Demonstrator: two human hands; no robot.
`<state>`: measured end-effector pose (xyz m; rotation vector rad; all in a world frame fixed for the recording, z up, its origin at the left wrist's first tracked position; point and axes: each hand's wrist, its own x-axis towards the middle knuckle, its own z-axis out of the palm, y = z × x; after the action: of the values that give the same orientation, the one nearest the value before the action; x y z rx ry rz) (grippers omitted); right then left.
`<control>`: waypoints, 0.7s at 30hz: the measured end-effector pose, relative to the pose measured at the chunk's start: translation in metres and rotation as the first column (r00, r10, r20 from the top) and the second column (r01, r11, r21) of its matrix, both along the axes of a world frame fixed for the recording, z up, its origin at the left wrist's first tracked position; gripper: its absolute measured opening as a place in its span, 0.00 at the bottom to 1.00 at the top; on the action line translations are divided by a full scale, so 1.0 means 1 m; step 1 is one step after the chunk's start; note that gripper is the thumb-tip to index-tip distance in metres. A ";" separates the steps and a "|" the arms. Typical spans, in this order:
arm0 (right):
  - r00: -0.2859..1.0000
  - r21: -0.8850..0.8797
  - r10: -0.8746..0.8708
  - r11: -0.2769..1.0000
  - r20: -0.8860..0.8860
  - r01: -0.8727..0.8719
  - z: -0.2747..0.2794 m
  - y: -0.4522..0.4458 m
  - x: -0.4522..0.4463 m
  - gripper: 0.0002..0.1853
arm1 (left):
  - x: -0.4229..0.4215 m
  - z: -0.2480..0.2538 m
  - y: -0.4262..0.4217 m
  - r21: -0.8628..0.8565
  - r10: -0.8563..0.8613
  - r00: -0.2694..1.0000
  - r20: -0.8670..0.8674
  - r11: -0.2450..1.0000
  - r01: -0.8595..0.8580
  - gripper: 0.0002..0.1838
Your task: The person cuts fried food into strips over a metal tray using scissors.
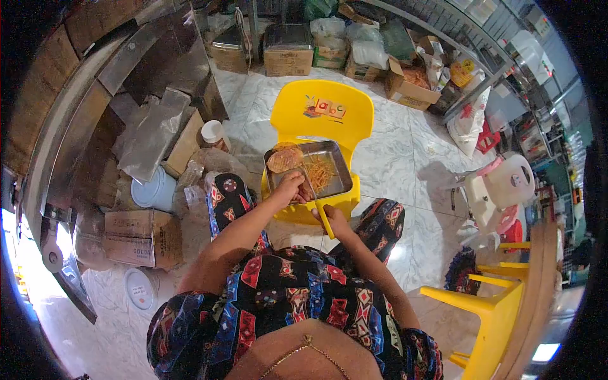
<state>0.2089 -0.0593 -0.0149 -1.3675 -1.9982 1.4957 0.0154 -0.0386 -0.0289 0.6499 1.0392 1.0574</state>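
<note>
Head cam: R hand (334, 221) is curled round the yellow handle (327, 221) of a thin tool, L hand (293, 187) is bunched at the near side of the metal tray (342, 168), can't tell what it's pinching tbh. Tray's on a yellow chair (323, 114) w/ orange-ish shreds (320, 174) & a brownish chunk (285, 158) in it

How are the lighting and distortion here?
In the head view, fisheye bends the wooden edge at lower right; black fills the corners; glare washes out the far left edge; a shadow darkens the floor beside the pale plastic seat; the yellow chair looks fairly sharp.
</note>
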 end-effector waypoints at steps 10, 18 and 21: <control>0.998 0.016 -0.049 0.999 0.030 0.048 -0.026 0.003 -0.002 0.27 | 0.005 -0.008 -0.002 -0.049 -0.128 0.992 -0.021 0.991 0.127 0.09; 0.997 -0.191 -0.035 0.981 -0.071 0.021 -0.003 0.001 -0.001 0.26 | -0.011 -0.001 0.007 0.008 0.101 0.994 0.046 0.995 -0.101 0.09; 0.978 -0.315 -0.060 0.949 -0.198 -0.005 -0.004 -0.001 0.003 0.27 | -0.024 -0.008 0.015 0.015 0.160 0.985 0.059 0.987 -0.161 0.09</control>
<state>0.2122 -0.0605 -0.0190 -1.2837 -1.6607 1.9206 -0.0087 -0.0240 -0.0367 0.5548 1.0455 1.2211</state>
